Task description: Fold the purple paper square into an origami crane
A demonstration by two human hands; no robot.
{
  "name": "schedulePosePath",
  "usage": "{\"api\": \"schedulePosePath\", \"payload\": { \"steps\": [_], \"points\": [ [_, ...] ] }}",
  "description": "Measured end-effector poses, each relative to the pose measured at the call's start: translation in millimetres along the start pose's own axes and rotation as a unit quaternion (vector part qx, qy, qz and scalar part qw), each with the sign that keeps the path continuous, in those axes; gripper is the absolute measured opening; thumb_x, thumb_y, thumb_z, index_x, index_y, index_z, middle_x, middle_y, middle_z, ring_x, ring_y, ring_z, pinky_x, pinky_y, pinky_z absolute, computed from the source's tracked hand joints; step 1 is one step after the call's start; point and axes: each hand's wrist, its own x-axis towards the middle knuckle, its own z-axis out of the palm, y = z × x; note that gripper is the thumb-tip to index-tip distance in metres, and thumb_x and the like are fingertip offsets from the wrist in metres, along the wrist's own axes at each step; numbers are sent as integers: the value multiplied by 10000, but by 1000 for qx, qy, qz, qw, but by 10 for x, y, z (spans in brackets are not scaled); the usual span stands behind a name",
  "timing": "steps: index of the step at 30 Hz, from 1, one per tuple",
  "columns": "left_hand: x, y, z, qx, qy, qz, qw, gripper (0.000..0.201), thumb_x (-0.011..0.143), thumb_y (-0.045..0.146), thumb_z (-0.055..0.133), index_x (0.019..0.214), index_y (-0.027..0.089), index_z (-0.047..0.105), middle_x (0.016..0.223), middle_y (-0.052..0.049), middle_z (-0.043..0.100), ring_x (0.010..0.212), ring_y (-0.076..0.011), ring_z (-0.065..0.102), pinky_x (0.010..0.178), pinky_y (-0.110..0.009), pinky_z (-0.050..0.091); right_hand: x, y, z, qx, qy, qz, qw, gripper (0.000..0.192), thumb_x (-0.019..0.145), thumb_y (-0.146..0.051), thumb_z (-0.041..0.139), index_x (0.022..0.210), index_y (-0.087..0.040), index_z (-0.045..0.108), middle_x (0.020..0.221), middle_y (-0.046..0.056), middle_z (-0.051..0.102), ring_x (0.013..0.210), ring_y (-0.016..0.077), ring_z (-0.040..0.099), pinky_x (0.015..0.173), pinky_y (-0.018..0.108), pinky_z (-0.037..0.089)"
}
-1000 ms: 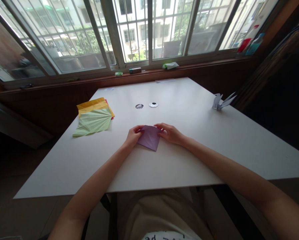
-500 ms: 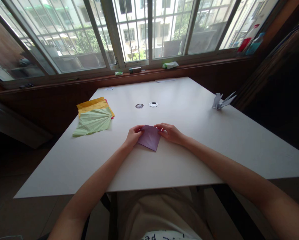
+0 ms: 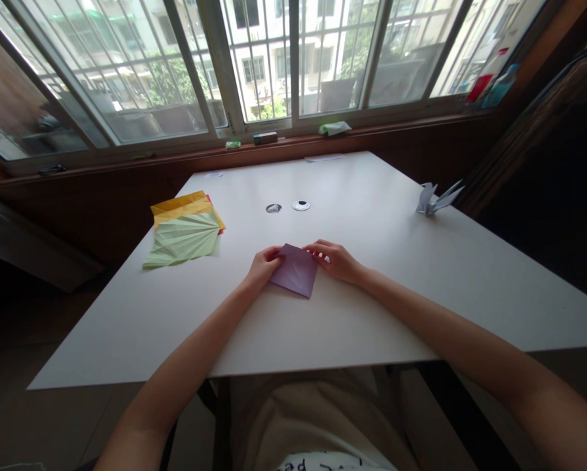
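Pressing down with curled fingertips, the left hand (image 3: 262, 267) rests on the left corner of a purple paper square (image 3: 296, 270), while the right hand (image 3: 336, 260) touches the paper's upper right edge with its fingers bent and close together; neither hand is clenched around the sheet, and both seem to pin it flat rather than lift it, though whether any finger slips under an edge cannot be told. The purple paper lies turned like a diamond on the white table (image 3: 372, 314), between the two hands and near the table's front edge, in front of the person's lap. Both bare forearms reach in from the lower corners of the view and meet at the paper. Beyond the hands, toward the middle of the table, sit two small round things side by side, a greyish disc (image 3: 273, 208) and a white ring with a dark centre (image 3: 301, 205). Off to the left, well apart from the hands, lies a creased green sheet (image 3: 185, 239) overlapping a yellow sheet (image 3: 182, 204), with a sliver of red showing at their right edge. Near the table's far right edge stands a folded white paper bird (image 3: 436, 198). Behind the table runs a wooden window sill (image 3: 126, 163) with a few small items on it, below barred windows.
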Motion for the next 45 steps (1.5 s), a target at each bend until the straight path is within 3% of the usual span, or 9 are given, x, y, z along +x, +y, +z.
{"api": "schedulePosePath", "payload": {
  "steps": [15, 30, 45],
  "points": [
    [5, -5, 7, 8, 4, -6, 1000, 274, 666, 321, 628, 886, 168, 682, 902, -31, 689, 827, -169, 595, 796, -300, 453, 0, 7, 11, 1, 12, -13, 1000, 331, 785, -67, 439, 1015, -208, 631, 902, 49, 638, 724, 111, 593, 635, 222, 468],
    [7, -1, 11, 5, 3, 5, 1000, 308, 664, 319, 630, 927, 167, 677, 993, -53, 680, 918, -194, 592, 857, -332, 441, -4, -17, -4, 10, 3, -4, 1000, 329, 760, -56, 450, 986, -199, 641, 865, 41, 636, 685, 99, 582, 624, 213, 467],
    [-8, 20, 25, 14, 6, 2, 1000, 260, 666, 293, 622, 891, 175, 678, 949, -36, 687, 883, -180, 594, 835, -314, 448, -4, -16, 0, 16, -5, 10, 1000, 278, 774, -92, 470, 964, -203, 640, 842, 32, 633, 684, 100, 587, 631, 216, 477]
  ]
}}
